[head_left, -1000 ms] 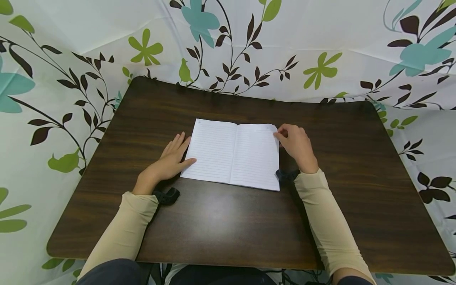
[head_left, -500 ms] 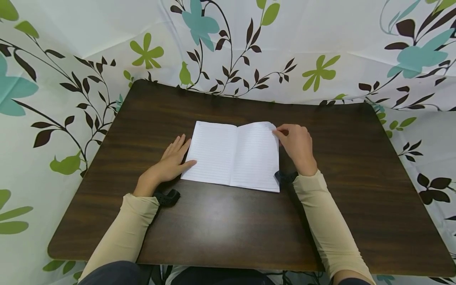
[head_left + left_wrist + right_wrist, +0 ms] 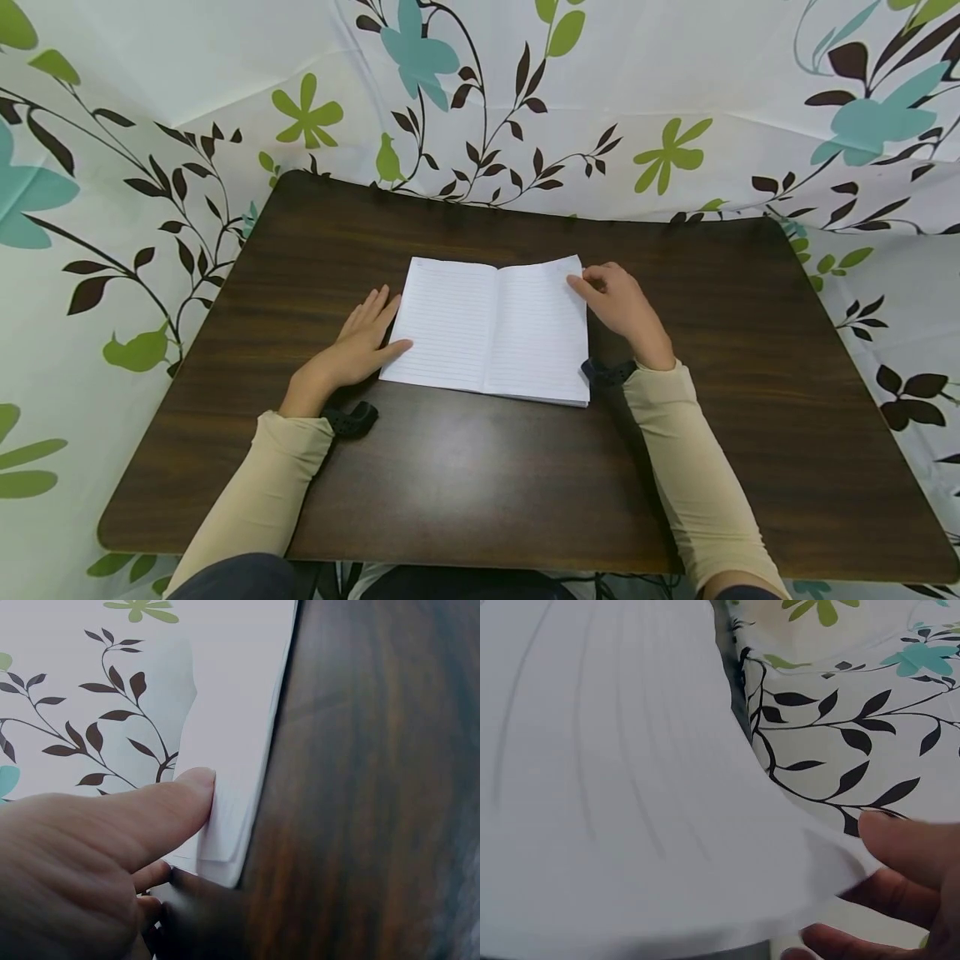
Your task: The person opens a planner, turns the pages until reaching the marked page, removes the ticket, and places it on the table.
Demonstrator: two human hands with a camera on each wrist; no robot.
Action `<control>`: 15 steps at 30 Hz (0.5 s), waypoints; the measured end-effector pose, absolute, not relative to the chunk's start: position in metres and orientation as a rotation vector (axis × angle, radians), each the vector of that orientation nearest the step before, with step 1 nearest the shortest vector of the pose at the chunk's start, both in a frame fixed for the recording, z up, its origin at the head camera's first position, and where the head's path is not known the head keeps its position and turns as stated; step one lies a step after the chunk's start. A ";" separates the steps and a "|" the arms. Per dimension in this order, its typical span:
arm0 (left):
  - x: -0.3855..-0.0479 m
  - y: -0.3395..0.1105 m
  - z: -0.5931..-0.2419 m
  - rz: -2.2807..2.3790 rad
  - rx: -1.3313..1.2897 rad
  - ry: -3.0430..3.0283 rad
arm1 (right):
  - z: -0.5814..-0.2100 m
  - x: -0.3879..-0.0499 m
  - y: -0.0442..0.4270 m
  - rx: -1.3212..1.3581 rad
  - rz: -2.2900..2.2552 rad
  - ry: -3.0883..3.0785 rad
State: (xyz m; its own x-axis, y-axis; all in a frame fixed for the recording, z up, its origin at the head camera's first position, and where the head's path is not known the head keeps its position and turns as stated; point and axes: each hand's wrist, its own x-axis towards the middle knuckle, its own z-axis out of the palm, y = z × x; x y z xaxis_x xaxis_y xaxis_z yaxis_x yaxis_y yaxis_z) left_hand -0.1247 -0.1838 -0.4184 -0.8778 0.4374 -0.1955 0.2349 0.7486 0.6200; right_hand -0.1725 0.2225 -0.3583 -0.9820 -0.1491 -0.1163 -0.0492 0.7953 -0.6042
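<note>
You're steadying the notebook (image 3: 489,333), left hand (image 3: 356,340) spread, right hand (image 3: 621,306) half-curled (hold unclear) by a page (image 3: 540,329) hasty tugging could tear.

Upper corner (image 3: 573,264) of the right page (image 3: 536,333) up and pointed
Curled round a second ago, then arched half a second ago, the corner now sticks out above the fingers (image 3: 587,291), and the page's top edge slopes up to it. The right hand (image 3: 622,307) has tilted further inward, its fingers reaching slightly farther over the page.
</note>
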 end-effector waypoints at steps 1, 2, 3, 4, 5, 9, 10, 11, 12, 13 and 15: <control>-0.125 -0.184 -0.419 0.863 0.520 2.620 | -0.357 -0.172 0.222 -0.168 -0.930 2.830; -0.125 -0.184 -0.419 0.860 0.520 2.621 | -0.355 -0.172 0.222 -0.181 -0.917 2.837; -0.126 -0.184 -0.419 0.855 0.520 2.620 | -0.353 -0.172 0.222 -0.199 -0.909 2.838; -0.126 -0.184 -0.419 0.845 0.517 2.616 | -0.351 -0.171 0.223 -0.210 -0.894 2.833; -0.126 -0.184 -0.419 0.840 0.516 2.618 | -0.349 -0.170 0.223 -0.225 -0.881 2.819; -0.125 -0.184 -0.418 0.840 0.517 2.617 | -0.342 -0.167 0.228 -0.299 -0.867 2.682; -0.125 -0.184 -0.418 0.842 0.516 2.616 | -0.340 -0.166 0.229 -0.316 -0.873 2.631; -0.124 -0.184 -0.418 0.845 0.516 2.615 | -0.339 -0.166 0.230 -0.337 -0.886 2.582; -0.124 -0.184 -0.417 0.847 0.515 2.615 | -0.338 -0.165 0.231 -0.354 -0.900 2.540; -0.124 -0.184 -0.417 0.846 0.514 2.614 | -0.336 -0.164 0.232 -0.373 -0.916 2.501; -0.124 -0.184 -0.417 0.851 0.514 2.615 | -0.334 -0.162 0.232 -0.397 -0.945 2.442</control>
State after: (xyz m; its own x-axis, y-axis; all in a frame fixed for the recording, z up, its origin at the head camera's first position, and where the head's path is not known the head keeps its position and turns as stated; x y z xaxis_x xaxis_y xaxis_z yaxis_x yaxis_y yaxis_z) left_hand -0.1242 -0.1842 -0.4175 -0.8757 0.4363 -0.2067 0.2310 0.7546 0.6142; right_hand -0.1623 0.2320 -0.3341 -0.8383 -0.4293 -0.3360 -0.0912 0.7181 -0.6900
